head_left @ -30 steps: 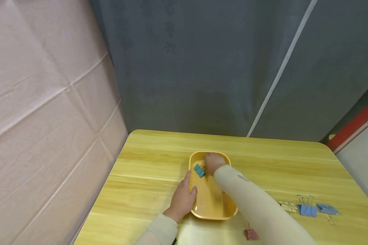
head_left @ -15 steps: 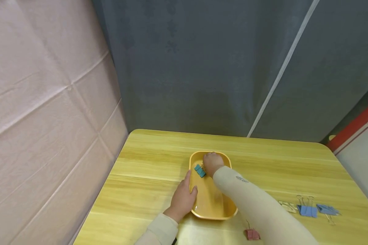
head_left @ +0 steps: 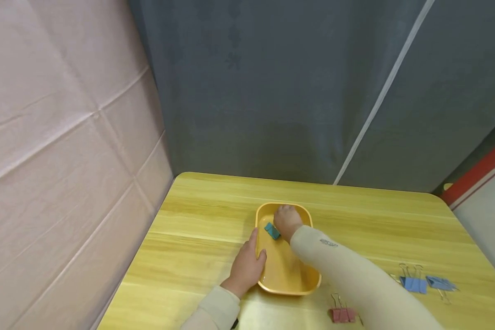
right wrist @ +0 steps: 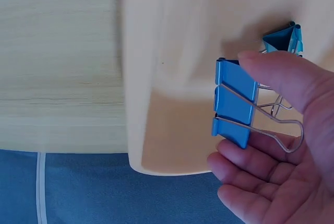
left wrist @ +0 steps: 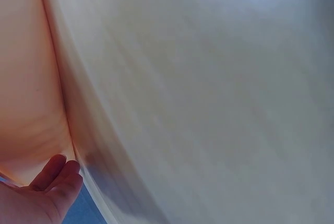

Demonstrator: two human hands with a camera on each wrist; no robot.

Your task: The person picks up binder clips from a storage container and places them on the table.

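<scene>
My right hand (head_left: 288, 220) is inside the yellow plastic tray (head_left: 282, 292), near its far end. It holds a blue binder clip (right wrist: 235, 98), thumb on one side and fingers below; the clip's wire handles point back toward the palm. A second, teal binder clip (head_left: 272, 230) lies in the tray just left of that hand; in the right wrist view this teal clip (right wrist: 284, 38) shows beyond the thumb. My left hand (head_left: 246, 266) holds the tray's left rim, thumb over the inside, fingers along the outer wall. In the left wrist view those fingers (left wrist: 65, 185) touch the wall.
On the wooden table (head_left: 206, 215), a red binder clip (head_left: 342, 315) lies near the front, beside the right sleeve (head_left: 346, 270). Two blue binder clips (head_left: 414, 284) lie farther right, with a mostly covered clip next to them. A dark curtain (head_left: 251, 91) hangs behind the table.
The teal clip in the tray has shifted slightly right, closer to my right hand. The right sleeve has moved, uncovering more of the red clip and covering most of the yellow one.
</scene>
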